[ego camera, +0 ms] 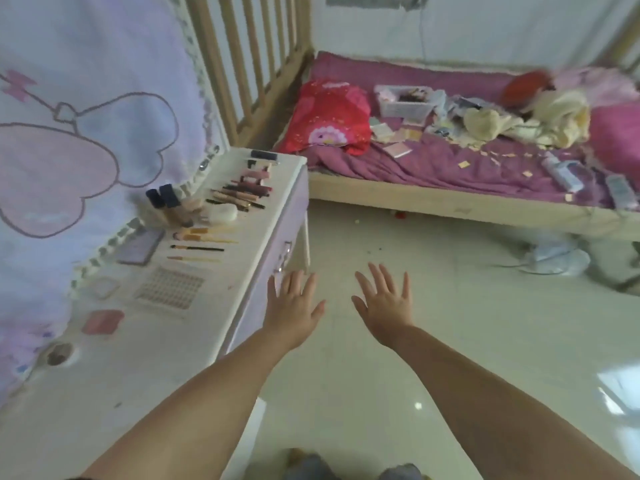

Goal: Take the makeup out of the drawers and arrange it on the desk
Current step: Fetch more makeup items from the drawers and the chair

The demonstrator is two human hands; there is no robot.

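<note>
The likeliest trouble, judged from how things lie, sits along the white-topped lilac bench on the left. The two dark-capped upright tubes of foundation stand close to the hanging lilac cloth with the pink outlined bow; a brush against that cloth could tip them onto the row just beside them. The slim brushes with pale and black handles and the row of pink and brown lipstick and pencil sticks are round things lying flat, so a knock to the bench could roll them toward its front edge and down to the pale glossy tiled floor. The drawer with the clear handle looks closed, so a careless pull might jolt everything above it.

The makeup itself is laid in tidy groups down the benchtop: a pink square compact nearest, a flat many-celled beige palette, a lilac rectangular case, a white round puff.

The left hand hovers by the bench's front, fingers spread, holding nothing. The right hand hangs over the floor, equally splayed and empty.

Further right, more small cosmetics lie scattered on the purple-sheeted wooden bed.
</note>
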